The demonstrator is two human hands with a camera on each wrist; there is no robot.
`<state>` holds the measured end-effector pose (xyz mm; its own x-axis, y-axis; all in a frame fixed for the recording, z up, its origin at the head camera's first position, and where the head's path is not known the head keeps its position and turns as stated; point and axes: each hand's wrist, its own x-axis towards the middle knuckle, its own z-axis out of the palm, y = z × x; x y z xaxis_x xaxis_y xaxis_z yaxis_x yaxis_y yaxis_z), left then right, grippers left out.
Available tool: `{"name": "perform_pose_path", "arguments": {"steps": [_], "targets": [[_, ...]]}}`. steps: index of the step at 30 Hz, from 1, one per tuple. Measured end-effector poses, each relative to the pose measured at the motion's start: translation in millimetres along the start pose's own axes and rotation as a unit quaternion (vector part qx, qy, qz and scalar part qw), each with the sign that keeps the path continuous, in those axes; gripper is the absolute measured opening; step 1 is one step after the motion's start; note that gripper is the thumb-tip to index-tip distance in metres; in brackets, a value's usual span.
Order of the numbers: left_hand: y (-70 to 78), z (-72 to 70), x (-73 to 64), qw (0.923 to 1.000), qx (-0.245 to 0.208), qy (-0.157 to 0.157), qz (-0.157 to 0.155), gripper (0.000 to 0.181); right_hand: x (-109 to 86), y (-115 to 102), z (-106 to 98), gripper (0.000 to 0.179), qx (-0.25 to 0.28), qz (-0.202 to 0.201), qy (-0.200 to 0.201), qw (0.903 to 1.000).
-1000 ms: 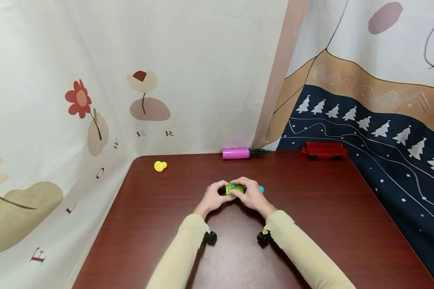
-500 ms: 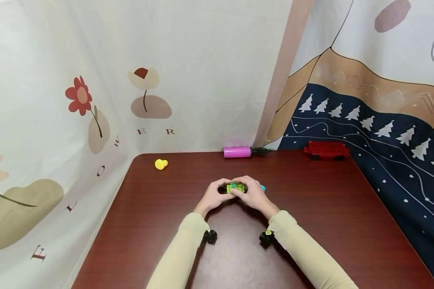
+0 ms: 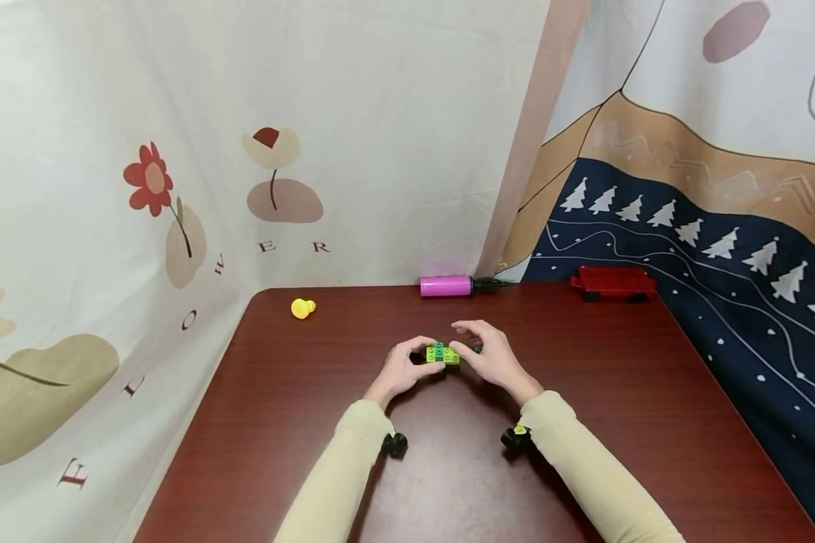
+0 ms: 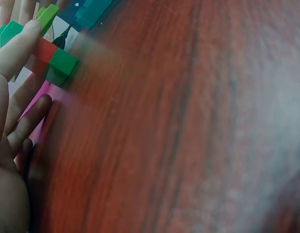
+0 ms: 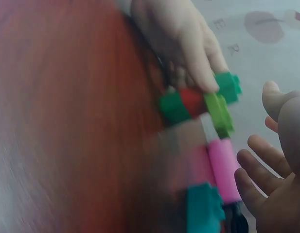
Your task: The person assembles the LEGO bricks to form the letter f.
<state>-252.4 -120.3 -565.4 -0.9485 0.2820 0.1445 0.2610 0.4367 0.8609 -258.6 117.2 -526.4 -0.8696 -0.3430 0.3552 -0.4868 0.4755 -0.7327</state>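
In the head view my left hand (image 3: pixel 402 369) pinches a small stack of toy building blocks (image 3: pixel 441 353) between thumb and fingers, above the middle of the table. The left wrist view shows its parts: a lime green block (image 4: pixel 47 18), a red block (image 4: pixel 44 50) and a green block (image 4: pixel 62 65), with another green one at the far end. My right hand (image 3: pixel 497 358) is just right of the stack, fingers spread and holding nothing. A teal block (image 5: pixel 203 208) lies near that hand in the right wrist view; in the head view it is mostly hidden behind it.
Along the back edge of the brown table (image 3: pixel 441 467) lies a magenta cylinder with a black tapered end (image 3: pixel 445 286). A red toy wagon (image 3: pixel 613 283) stands at the back right, and a small yellow toy (image 3: pixel 302 308) at the back left. Printed curtains hang behind.
My right hand has let go of the block stack and drawn away to the right, its fingers opening. The left hand keeps its hold in about the same spot.
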Motion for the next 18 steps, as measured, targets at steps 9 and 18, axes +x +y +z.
{"name": "perform_pose_path", "arguments": {"steps": [9, 18], "targets": [[1.4, -1.3, 0.4, 0.9999, -0.004, -0.003, -0.009, 0.040, -7.8, 27.8, -30.2, 0.043, -0.030, 0.041, 0.026, 0.9984], [2.6, -1.2, -0.9, 0.9996, -0.010, -0.010, -0.024, 0.041, -18.0, 46.7, -33.2, 0.054, -0.046, 0.084, -0.058, 0.9937]]}}
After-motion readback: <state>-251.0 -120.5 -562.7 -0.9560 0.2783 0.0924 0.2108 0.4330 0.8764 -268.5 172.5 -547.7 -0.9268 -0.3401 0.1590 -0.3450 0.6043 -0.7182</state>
